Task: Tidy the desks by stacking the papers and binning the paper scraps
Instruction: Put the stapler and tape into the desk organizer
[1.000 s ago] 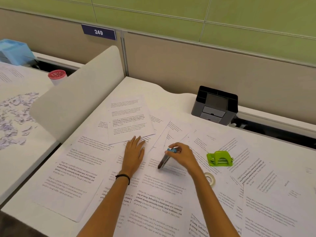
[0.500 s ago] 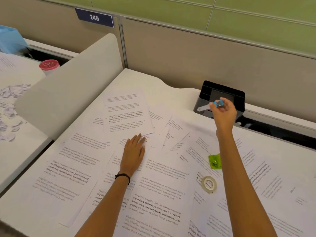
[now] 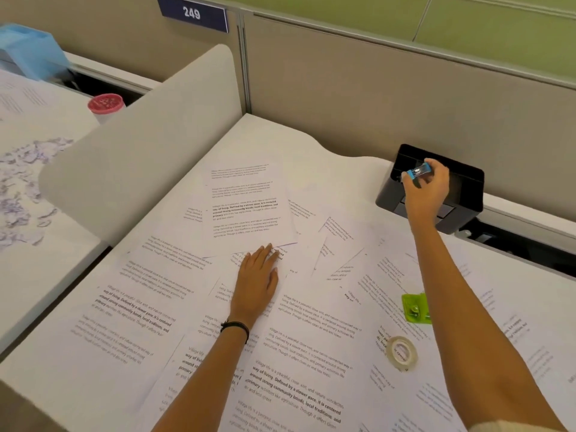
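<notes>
Pressing flat left hand (image 3: 255, 285) on scattered papers (image 3: 246, 207), centre; tape roll (image 3: 413, 353) and green gadget (image 3: 414, 307) lower right, scraps (image 3: 21, 188) far left. Pinching blue tool (image 3: 419, 172) in right hand (image 3: 428, 191) over black organizer (image 3: 467, 188), upper right.

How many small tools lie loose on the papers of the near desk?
2: a green tool beside the right forearm, and a tape roll just nearer the camera. Sheets may hide others.
</notes>
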`<state>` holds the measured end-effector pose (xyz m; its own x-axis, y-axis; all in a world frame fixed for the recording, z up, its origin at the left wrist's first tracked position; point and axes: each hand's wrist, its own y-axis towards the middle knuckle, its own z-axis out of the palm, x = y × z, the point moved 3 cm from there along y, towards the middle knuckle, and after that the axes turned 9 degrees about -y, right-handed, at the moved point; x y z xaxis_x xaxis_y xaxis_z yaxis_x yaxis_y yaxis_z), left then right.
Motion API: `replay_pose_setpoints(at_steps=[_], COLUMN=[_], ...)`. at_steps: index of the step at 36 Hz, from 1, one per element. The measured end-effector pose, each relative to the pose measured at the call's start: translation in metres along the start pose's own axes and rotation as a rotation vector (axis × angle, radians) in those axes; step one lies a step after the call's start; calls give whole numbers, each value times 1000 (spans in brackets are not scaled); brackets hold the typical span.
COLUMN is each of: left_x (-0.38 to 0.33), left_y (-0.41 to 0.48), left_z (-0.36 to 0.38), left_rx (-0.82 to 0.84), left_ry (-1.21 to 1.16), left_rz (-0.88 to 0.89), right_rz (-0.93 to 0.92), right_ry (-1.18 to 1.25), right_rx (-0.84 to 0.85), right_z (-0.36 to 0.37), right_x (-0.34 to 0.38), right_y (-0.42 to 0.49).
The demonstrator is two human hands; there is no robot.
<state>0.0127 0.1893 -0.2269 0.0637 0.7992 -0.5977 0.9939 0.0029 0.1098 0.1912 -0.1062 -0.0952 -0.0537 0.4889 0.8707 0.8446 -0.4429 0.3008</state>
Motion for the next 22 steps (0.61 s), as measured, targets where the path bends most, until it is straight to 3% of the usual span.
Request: replay_pose_setpoints(at_steps=[22], left_x=[0], left_y=[1], left_z=[0], left_rx=[-18], left_ry=[-33], left_rz=[-12], right_rz=[-30], right_ry=[-389], right_rx=[143], right_z=[14], right_x=[-21], right_y=[19])
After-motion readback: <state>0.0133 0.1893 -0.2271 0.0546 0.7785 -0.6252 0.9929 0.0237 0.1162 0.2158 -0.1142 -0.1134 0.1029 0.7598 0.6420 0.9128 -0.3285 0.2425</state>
